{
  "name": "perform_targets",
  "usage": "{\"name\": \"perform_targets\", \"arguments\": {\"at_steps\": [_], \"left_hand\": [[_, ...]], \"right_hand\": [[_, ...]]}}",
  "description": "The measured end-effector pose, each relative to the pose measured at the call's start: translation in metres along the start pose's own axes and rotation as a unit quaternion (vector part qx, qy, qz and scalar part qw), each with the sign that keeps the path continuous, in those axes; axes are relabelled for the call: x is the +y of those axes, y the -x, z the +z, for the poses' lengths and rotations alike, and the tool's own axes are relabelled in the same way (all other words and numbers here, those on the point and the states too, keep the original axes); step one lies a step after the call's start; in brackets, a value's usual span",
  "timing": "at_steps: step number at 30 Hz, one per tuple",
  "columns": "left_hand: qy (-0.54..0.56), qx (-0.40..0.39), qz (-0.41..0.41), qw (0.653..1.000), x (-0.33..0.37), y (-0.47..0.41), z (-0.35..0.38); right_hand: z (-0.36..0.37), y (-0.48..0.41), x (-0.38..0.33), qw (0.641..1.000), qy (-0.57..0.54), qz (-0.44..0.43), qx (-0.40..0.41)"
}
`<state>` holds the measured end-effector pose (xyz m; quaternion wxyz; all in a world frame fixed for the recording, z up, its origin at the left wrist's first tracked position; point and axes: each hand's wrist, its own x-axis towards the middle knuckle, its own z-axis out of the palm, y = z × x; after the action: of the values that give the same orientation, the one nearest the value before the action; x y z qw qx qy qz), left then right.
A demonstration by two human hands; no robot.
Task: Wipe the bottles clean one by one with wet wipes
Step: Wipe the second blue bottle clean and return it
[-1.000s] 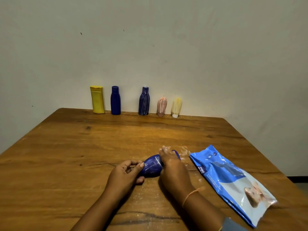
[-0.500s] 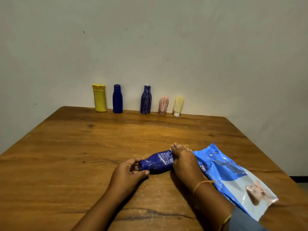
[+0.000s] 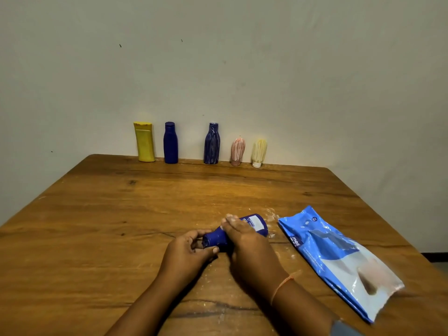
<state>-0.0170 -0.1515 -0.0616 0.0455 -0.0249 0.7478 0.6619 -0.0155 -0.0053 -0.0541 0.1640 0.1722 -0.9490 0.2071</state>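
1. The blue bottle (image 3: 257, 226) lies on its side on the wooden surface (image 3: 121, 226), just left of the wet wipes pack (image 3: 339, 260).
2. The left hand (image 3: 186, 255) pinches its cap end with curled fingers.
3. The right hand (image 3: 247, 243) lays near-straight fingers across its body.
4. A row of bottles (image 3: 212, 144) stands well behind the pack.

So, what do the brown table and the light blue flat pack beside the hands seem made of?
The brown table looks like varnished wood: grain lines, knots, a soft sheen. The light blue flat pack is probably thin glossy plastic film: creases and reflections.
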Motion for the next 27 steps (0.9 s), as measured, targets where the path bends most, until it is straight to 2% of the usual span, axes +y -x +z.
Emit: {"name": "perform_targets", "arguments": {"at_steps": [4,6,9,11,14,16,22,24,27], "left_hand": [[0.000,0.000,-0.007,1.000,-0.002,-0.001,-0.002],[-0.006,0.006,-0.011,1.000,-0.002,-0.001,-0.001],[-0.009,0.010,-0.012,1.000,-0.004,-0.004,-0.001],[-0.022,0.008,0.005,1.000,-0.007,-0.007,-0.003],[-0.022,0.009,0.010,1.000,-0.008,-0.007,-0.003],[0.007,0.009,0.002,1.000,-0.007,-0.007,-0.002],[0.030,-0.005,0.011,0.999,-0.006,-0.005,-0.001],[0.027,-0.001,0.005,1.000,-0.005,-0.005,0.000],[0.013,0.005,-0.009,1.000,-0.004,-0.004,0.000]], "right_hand": [[-0.010,-0.012,0.026,0.996,0.010,0.091,0.022],[-0.009,-0.012,0.021,0.994,-0.001,0.104,0.039],[0.010,0.000,-0.007,0.999,-0.016,0.029,0.039],[0.019,0.011,-0.024,0.999,-0.007,-0.033,0.010],[0.024,0.012,-0.022,0.995,0.039,-0.089,0.006],[0.017,0.010,-0.006,0.997,0.054,-0.063,0.004],[-0.011,-0.005,0.049,0.993,0.017,0.115,0.031],[-0.011,-0.006,0.040,0.994,0.023,0.101,0.046],[0.006,0.005,0.003,0.999,-0.004,0.032,0.037]]}}
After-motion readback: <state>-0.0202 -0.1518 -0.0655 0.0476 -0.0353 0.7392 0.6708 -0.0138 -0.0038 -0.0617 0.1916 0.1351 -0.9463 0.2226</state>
